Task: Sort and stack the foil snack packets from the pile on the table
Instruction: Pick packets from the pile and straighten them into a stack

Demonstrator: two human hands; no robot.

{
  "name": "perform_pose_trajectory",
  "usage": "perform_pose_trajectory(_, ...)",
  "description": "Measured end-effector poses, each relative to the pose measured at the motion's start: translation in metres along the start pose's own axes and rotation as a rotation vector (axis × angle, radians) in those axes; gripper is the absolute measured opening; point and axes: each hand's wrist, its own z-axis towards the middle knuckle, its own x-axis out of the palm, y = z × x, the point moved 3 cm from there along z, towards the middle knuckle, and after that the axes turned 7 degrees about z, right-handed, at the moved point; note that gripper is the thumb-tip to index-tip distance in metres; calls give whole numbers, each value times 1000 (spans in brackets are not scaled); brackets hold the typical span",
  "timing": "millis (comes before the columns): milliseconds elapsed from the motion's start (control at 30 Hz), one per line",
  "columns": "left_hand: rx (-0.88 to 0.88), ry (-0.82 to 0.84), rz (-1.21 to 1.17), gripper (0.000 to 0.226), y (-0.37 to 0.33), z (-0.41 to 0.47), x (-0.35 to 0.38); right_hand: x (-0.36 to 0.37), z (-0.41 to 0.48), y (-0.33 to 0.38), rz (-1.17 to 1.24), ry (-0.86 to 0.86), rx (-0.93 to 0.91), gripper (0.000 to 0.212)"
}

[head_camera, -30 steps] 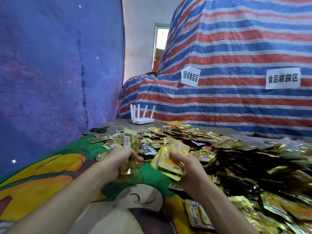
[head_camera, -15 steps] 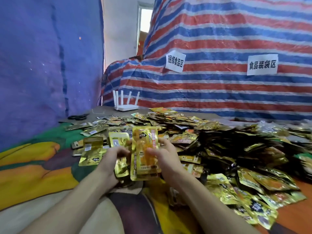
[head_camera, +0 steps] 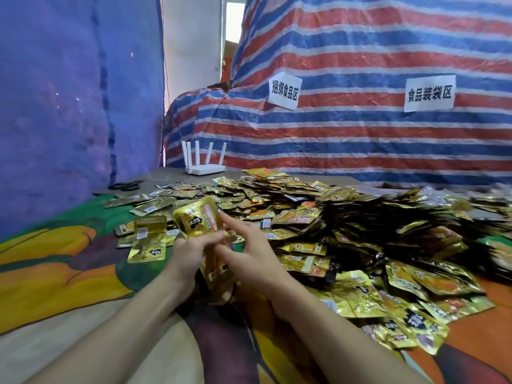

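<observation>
A big pile of gold foil snack packets (head_camera: pixel 318 217) covers the middle and right of the table. My left hand (head_camera: pixel 191 250) grips a stack of gold packets (head_camera: pixel 201 220) held upright in front of me. My right hand (head_camera: pixel 249 253) is right of the stack, fingers stretched out and touching its side and front. The stack's lower part shows between both hands. A separate gold packet (head_camera: pixel 148 239) stands just left of my left hand, among a few loose packets.
A colourful printed cloth (head_camera: pixel 55 273) covers the table. A white router (head_camera: pixel 206 164) and black scissors (head_camera: pixel 124 185) sit at the far left end. A striped tarpaulin with two paper signs (head_camera: pixel 429 94) rises behind; a blue tarpaulin hangs at left.
The two bundles I held apart have been brought together into one stack in my left hand. My right hand has let go and now has its fingers straight against the stack.
</observation>
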Motion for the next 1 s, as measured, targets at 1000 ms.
perform_pose_trajectory(1000, -205, 385, -33, 34, -2, -10, -2, -54, -2, 3, 129, -89, 236, 5)
